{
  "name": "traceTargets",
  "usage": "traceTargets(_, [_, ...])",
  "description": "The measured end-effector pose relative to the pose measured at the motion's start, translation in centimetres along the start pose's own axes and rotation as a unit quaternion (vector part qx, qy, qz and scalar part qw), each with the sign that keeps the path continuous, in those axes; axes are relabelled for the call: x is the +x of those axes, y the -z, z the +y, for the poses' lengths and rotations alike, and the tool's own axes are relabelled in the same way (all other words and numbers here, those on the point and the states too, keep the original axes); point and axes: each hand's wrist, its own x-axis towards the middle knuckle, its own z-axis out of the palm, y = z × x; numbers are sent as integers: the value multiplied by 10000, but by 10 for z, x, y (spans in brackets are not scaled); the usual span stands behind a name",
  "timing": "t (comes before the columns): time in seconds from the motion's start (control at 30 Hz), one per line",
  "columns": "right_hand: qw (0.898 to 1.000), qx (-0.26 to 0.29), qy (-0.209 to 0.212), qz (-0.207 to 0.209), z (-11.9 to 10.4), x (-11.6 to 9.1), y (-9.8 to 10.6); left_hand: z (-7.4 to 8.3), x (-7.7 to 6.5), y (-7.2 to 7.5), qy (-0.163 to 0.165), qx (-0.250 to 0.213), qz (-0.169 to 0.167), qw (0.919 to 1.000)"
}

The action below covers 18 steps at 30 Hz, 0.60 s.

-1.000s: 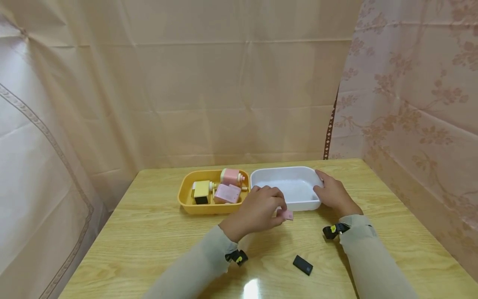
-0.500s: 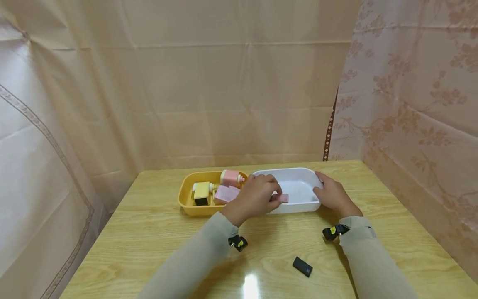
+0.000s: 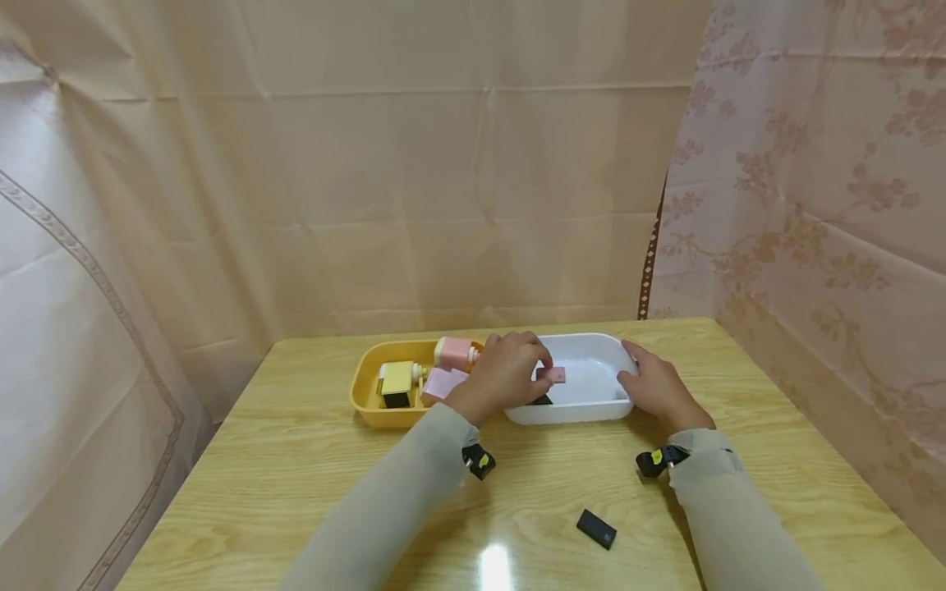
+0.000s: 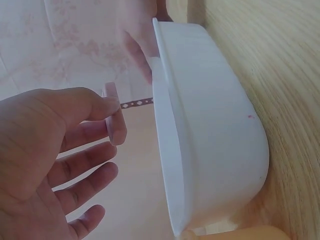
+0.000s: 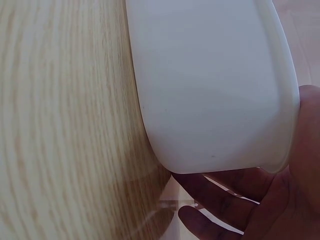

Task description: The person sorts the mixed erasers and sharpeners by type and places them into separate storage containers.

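In the head view my left hand (image 3: 504, 373) pinches a small flat pink rectangular piece (image 3: 556, 375) over the left half of the white tray (image 3: 580, 414). The left wrist view shows the pink piece (image 4: 116, 117) between thumb and index finger, beside the tray's rim, with the other fingers spread loosely. A black piece (image 3: 543, 400) shows just below that hand, inside the tray and mostly hidden. At the tray's right end my right hand (image 3: 660, 386) grips the rim, thumb on the inner side. The right wrist view has its fingers (image 5: 220, 200) behind the tray's outer wall.
A yellow tray (image 3: 362, 405) stands left of the white one. It holds a yellow block (image 3: 399, 378) with a stub, a pink block (image 3: 452, 352) with a stub and a light pink block (image 3: 442, 384). A small black rectangular piece (image 3: 596, 529) lies nearer on the wooden table (image 3: 296, 492).
My left hand has carried the pink piece from in front of the white tray forward and slightly left over it. The black piece inside has come into sight. My right hand stays on the rim.
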Motion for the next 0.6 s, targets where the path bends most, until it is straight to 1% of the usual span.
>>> traceTargets(0.2, [10000,26,-27,49,1,-2,0,-1,6,-4,173,-58,-218,9996])
traceTargets(0.37, [9999,80,41,69,0,-3,0,-2,8,-8,213,-70,-258,9994])
traceTargets(0.6, [9999,59,49,72,-1,-2,-1,-3,11,-11,369,-126,-374,9985])
